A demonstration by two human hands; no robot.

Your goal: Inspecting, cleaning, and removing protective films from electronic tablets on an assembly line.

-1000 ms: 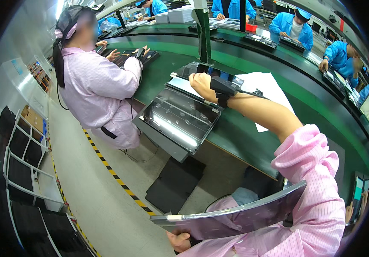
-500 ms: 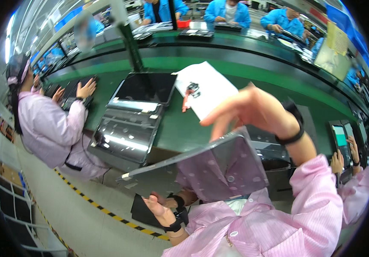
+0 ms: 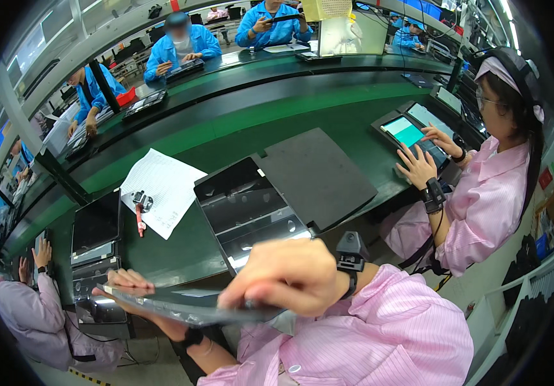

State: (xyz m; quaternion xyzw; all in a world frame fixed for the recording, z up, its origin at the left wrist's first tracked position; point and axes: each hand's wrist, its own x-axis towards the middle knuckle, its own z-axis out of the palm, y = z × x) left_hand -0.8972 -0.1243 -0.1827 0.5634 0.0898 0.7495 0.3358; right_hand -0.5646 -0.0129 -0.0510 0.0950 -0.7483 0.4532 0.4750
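A thin, glossy dark screen panel is held up in front of my chest, tilted so that I see it nearly edge-on. My left hand grips its left end, fingers over the upper edge. At the other end my right hand is closed round the panel's edge, thumb and bent fingers pinching it. Just beyond my right hand, glossy dark panels in clear film lie on the green bench, partly hidden by that hand. Black straps circle both wrists, and the right one carries a small device.
A dark grey flat board adjoins the panels. White paper with a small black-and-red item lies left of them. More screens rest farther left. Co-workers sit on both sides and across the bench; a metal post stands left.
My view has swung to the right. My left hand, earlier apart from the panel with fingers spread, now grips its left end. The panel has tilted closer to edge-on; my right hand is lower.
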